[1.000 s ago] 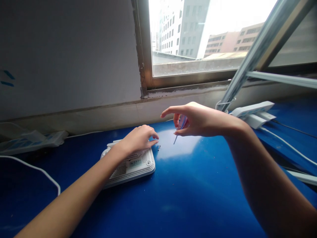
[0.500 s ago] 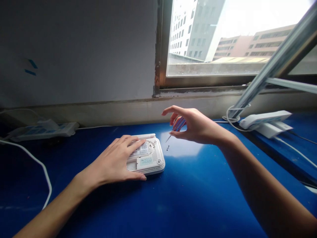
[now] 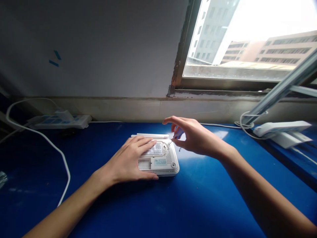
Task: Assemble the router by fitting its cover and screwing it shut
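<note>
A white router (image 3: 160,162) with labels and vent holes lies underside up on the blue table, its antenna (image 3: 156,136) along the far edge. My left hand (image 3: 131,158) holds it from the left, fingers across the top and thumb along the near side. Pinched in my right hand (image 3: 195,135) is a screwdriver (image 3: 178,133) with a bluish-purple handle. Its tip is at the round recess in the router's far right corner; exact contact is hard to make out. Small dark screws (image 3: 180,149) lie on the table just right of the router, partly beneath my right hand.
A power strip (image 3: 79,121) with a plugged-in adapter stands at the back left, its white cable (image 3: 64,158) looping forward. Another power strip (image 3: 282,128) with plugs sits at the right, near a slanted metal pole (image 3: 272,96). Wall and window rise behind.
My right hand has brought the screwdriver tip from above the table near the screws to the router's far right corner. The camera view has turned slightly left. My left hand stays on the router.
</note>
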A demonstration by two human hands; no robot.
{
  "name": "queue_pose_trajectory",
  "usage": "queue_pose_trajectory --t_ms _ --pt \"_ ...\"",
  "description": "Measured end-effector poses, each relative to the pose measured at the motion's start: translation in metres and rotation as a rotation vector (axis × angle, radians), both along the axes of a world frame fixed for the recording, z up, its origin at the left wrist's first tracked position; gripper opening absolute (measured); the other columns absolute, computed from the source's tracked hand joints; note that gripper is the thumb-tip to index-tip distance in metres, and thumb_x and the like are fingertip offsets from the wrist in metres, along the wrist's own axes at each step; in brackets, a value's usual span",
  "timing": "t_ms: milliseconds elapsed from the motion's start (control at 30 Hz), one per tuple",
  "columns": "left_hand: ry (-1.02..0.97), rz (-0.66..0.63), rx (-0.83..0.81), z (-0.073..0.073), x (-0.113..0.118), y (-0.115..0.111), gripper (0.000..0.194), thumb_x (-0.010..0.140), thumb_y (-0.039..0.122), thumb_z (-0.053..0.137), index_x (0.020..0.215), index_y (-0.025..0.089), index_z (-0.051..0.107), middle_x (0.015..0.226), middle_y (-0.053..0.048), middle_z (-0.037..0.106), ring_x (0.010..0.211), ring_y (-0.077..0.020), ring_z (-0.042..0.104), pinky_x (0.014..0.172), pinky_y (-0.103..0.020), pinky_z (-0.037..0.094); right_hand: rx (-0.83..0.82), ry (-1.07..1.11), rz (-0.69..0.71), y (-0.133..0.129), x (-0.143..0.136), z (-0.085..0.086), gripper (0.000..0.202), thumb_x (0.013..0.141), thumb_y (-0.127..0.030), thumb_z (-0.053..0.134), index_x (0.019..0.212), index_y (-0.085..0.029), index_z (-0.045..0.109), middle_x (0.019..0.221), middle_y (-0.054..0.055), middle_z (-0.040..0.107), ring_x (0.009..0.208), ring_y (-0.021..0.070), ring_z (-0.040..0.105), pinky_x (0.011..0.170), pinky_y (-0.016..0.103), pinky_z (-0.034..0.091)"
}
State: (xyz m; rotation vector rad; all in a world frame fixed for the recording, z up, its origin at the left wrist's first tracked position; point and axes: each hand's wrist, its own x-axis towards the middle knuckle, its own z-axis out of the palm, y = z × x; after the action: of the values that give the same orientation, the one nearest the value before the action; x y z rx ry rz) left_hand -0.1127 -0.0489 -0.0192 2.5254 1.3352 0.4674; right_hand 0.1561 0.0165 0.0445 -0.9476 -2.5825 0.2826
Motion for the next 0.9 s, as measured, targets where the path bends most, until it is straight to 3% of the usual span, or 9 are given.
queue_pose_trajectory --t_ms 167,267,467,600,700,800,900 --pt "-0.039 -0.006 -0.004 0.002 -0.001 -0.005 0.103 0.069 0.075 0.084 0.155 0.029 0.052 0.156 -0.011 0.056 0.145 -0.0390 0.047 0.123 -0.058 0.032 0.090 -0.074 -0.029 -0.010 -0.017 -0.003 0.036 0.099 -0.027 0.066 0.134 -0.022 0.058 0.106 0.010 0.075 0.082 0.0228 0.071 0.068 0.031 0.050" --pt "-0.065 -0.050 0.001 0.004 -0.003 -0.009 0.103 0.064 0.071 0.089 0.153 0.033 0.053 0.155 -0.009 0.057 0.143 -0.0383 0.047 0.119 -0.055 0.037 0.067 -0.021 -0.039 -0.018 -0.027 -0.007 0.027 0.106 -0.034 0.057 0.130 -0.022 0.057 0.109 0.010 0.076 0.078 0.0210 0.071 0.065 0.029 0.048" --pt "-0.063 -0.051 -0.010 0.007 -0.001 -0.015 0.105 0.063 0.072 0.089 0.153 0.034 0.051 0.156 -0.008 0.054 0.139 -0.0367 0.048 0.114 -0.051 0.042 0.048 0.102 -0.004 -0.027 -0.028 -0.018 0.021 0.102 -0.018 0.054 0.123 -0.020 0.059 0.113 0.010 0.076 0.080 0.0186 0.070 0.067 0.028 0.050" --pt "-0.051 -0.053 -0.011 0.008 0.001 -0.016 0.107 0.062 0.073 0.089 0.154 0.035 0.051 0.154 -0.010 0.055 0.135 -0.0382 0.049 0.111 -0.053 0.042 0.099 0.159 -0.058 -0.032 -0.018 -0.027 0.012 0.101 -0.026 0.062 0.111 -0.020 0.065 0.095 0.007 0.077 0.073 0.0181 0.069 0.065 0.028 0.049" --pt "-0.025 -0.070 -0.019 0.009 0.002 -0.017 0.104 0.064 0.074 0.087 0.154 0.036 0.051 0.152 -0.010 0.055 0.131 -0.0381 0.051 0.110 -0.054 0.044 0.071 0.211 -0.061 -0.038 -0.013 -0.035 0.023 0.101 -0.027 0.064 0.124 -0.023 0.063 0.095 0.006 0.077 0.072 0.0178 0.069 0.067 0.029 0.051" --pt "-0.016 -0.079 -0.020 0.009 0.002 -0.020 0.105 0.063 0.077 0.086 0.153 0.034 0.053 0.149 -0.010 0.056 0.127 -0.0380 0.053 0.109 -0.055 0.045 -0.014 0.263 -0.042 -0.043 -0.010 -0.039 0.045 0.100 -0.018 0.058 0.143 -0.025 0.050 0.104 0.006 0.077 0.070 0.0161 0.067 0.068 0.029 0.053" --pt "-0.020 -0.091 -0.023 0.009 0.004 -0.022 0.104 0.062 0.074 0.087 0.152 0.033 0.055 0.148 -0.010 0.056 0.126 -0.0367 0.053 0.109 -0.053 0.046 -0.017 0.260 -0.054 -0.046 -0.007 -0.039 0.040 0.096 -0.015 0.058 0.136 -0.023 0.053 0.106 0.006 0.076 0.068 0.0149 0.065 0.067 0.029 0.052"
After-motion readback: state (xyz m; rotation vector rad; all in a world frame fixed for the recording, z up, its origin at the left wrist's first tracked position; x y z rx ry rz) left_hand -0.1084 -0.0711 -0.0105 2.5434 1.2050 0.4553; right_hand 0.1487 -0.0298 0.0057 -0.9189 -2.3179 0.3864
